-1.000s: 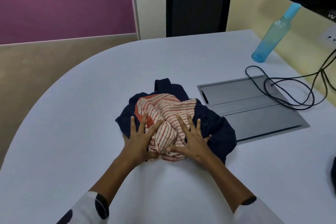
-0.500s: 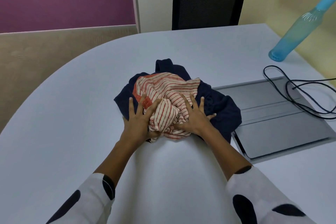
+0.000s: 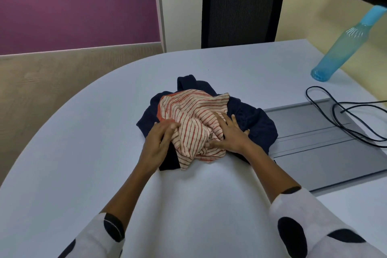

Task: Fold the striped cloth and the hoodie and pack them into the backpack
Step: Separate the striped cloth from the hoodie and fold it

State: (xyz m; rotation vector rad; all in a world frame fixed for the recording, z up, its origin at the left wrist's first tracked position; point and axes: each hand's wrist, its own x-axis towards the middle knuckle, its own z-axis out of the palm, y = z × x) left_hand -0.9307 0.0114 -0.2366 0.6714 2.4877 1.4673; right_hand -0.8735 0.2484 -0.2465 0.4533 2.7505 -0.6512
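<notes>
Barely begun: striped cloth (image 3: 194,123) lies crumpled atop the bunched navy hoodie (image 3: 257,123), just left of the grey desk panel (image 3: 326,144). Left hand (image 3: 159,142) and right hand (image 3: 232,134) rest flat on the cloth, fingers straight, gripping nothing. Nothing folded; no backpack visible. No legible writing.

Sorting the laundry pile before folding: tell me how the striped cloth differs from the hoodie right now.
The striped cloth is cream with red stripes; the hoodie is plain navy. The striped cloth lies on top, the hoodie underneath, spreading wider. Both hands rest on the striped cloth rather than the hoodie. Both are crumpled and unfolded.
</notes>
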